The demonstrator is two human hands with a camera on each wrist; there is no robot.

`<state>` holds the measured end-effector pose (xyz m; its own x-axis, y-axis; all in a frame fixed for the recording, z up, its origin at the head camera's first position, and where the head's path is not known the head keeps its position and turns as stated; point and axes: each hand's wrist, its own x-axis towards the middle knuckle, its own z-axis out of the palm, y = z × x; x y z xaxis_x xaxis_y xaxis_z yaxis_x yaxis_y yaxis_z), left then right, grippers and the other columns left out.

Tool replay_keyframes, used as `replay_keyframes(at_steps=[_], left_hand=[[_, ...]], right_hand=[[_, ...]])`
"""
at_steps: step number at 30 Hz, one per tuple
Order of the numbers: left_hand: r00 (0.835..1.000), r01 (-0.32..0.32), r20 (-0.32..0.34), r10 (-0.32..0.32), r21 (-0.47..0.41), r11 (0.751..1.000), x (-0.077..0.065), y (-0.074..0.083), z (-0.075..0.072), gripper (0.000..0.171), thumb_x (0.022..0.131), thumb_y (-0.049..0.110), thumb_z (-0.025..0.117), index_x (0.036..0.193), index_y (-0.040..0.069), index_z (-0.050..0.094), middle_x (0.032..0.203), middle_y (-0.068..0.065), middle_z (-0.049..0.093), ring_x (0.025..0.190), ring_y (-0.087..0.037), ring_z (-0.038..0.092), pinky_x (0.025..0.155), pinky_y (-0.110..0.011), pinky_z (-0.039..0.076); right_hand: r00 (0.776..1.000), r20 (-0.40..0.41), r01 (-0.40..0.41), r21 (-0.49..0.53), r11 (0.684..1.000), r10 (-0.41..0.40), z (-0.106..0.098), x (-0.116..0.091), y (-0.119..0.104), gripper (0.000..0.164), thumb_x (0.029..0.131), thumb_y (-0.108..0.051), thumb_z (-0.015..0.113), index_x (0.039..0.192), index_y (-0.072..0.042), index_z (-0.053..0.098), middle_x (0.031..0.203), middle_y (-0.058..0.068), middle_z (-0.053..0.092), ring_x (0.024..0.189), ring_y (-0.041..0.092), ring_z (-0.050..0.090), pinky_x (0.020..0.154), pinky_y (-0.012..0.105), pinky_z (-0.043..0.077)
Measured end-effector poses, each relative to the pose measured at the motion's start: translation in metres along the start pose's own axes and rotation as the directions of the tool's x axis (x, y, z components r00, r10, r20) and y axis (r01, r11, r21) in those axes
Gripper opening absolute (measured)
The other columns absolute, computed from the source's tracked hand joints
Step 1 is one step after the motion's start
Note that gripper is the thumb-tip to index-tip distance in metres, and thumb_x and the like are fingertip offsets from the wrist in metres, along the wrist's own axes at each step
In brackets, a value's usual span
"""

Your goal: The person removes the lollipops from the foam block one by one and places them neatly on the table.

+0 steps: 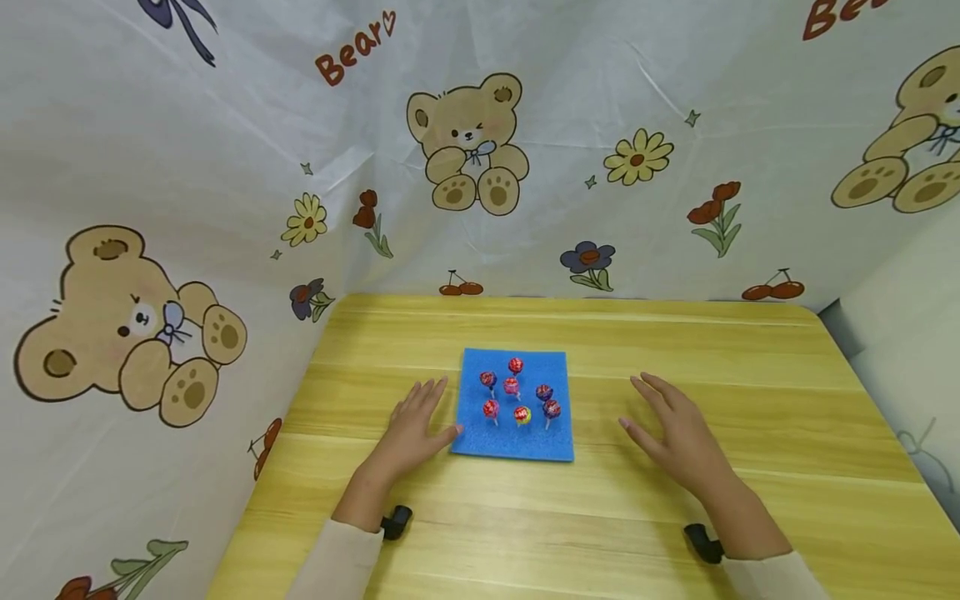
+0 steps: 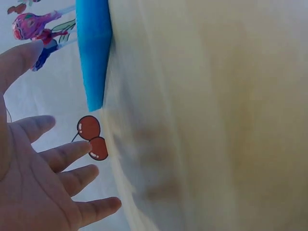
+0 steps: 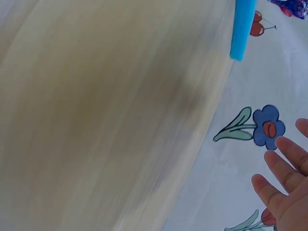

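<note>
Several wrapped lollipops stand by their sticks in a blue foam sheet [image 1: 472, 442] on the table. Among them are a yellow-and-red lollipop [image 1: 522, 415] at the front, a pink one [image 1: 491, 408] to its left and a purple one [image 1: 552, 409] to its right. My left hand [image 1: 411, 433] is beside the sheet's left edge, fingers extended and thumb close to that edge; whether it touches cannot be told. Off to the right of the sheet, my right hand [image 1: 678, 437] hovers with fingers spread, holding nothing. In the left wrist view the left palm [image 2: 38, 187] also holds nothing.
The light wood table [image 1: 517, 533] extends around the sheet. Behind it and at the left hangs a white cloth [image 1: 555, 50] printed with bears and flowers. A black wrist mount [image 1: 397, 522] is on the left wrist, another [image 1: 703, 543] on the right.
</note>
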<state>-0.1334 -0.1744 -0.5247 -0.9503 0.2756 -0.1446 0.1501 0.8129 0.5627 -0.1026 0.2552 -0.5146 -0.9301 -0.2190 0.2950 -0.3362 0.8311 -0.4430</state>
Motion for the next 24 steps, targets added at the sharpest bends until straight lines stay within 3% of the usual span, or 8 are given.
replay_keyframes(at_steps=[12, 24], left_hand=[[0.998, 0.005, 0.063, -0.007, 0.026, 1.000, -0.002, 0.003, 0.011, 0.086, 0.094, 0.061, 0.060, 0.163, 0.028, 0.022, 0.170, -0.009, 0.022, 0.159, -0.037, 0.010, 0.122, -0.070, 0.004], [0.996, 0.011, 0.087, -0.017, 0.066, 0.998, -0.004, 0.008, 0.011, 0.081, 0.096, 0.057, 0.061, 0.162, 0.023, 0.027, 0.170, -0.011, 0.021, 0.159, -0.039, 0.008, 0.122, -0.071, 0.002]], right_hand=[[0.999, 0.026, 0.016, 0.074, 0.997, -0.018, 0.010, 0.005, -0.026, 0.062, 0.095, -0.030, 0.072, 0.148, -0.008, 0.049, 0.144, 0.019, 0.053, 0.132, 0.042, 0.050, 0.104, 0.065, 0.044], [0.997, 0.079, 0.018, 0.118, 0.993, -0.027, 0.024, 0.014, -0.048, 0.051, 0.097, -0.030, 0.069, 0.142, -0.010, 0.056, 0.138, 0.014, 0.058, 0.129, 0.038, 0.055, 0.104, 0.060, 0.048]])
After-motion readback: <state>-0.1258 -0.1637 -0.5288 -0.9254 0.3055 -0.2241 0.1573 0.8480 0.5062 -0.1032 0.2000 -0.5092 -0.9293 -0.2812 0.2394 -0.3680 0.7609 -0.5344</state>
